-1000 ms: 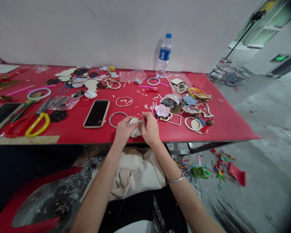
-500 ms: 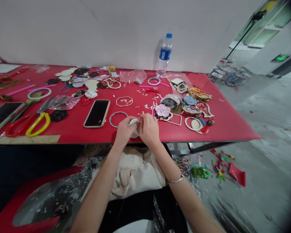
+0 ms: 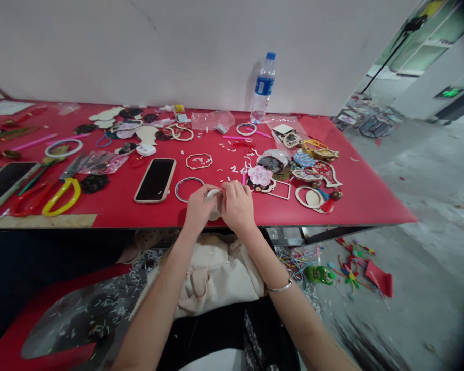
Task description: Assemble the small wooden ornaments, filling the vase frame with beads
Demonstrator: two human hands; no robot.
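The left hand [image 3: 200,210] and right hand [image 3: 236,207] clasp a small pale rounded piece [image 3: 213,193] between them, steadying it from both sides above the front edge of the red bench [image 3: 371,206], just right of a thin metal ring [image 3: 188,178].

The pale piece [image 3: 213,194] — mostly hidden by the fingers [image 3: 232,189], its shape unclear.

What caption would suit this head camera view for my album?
Left hand and right hand work a small pale piece over a red table, beside a ring and a phone.
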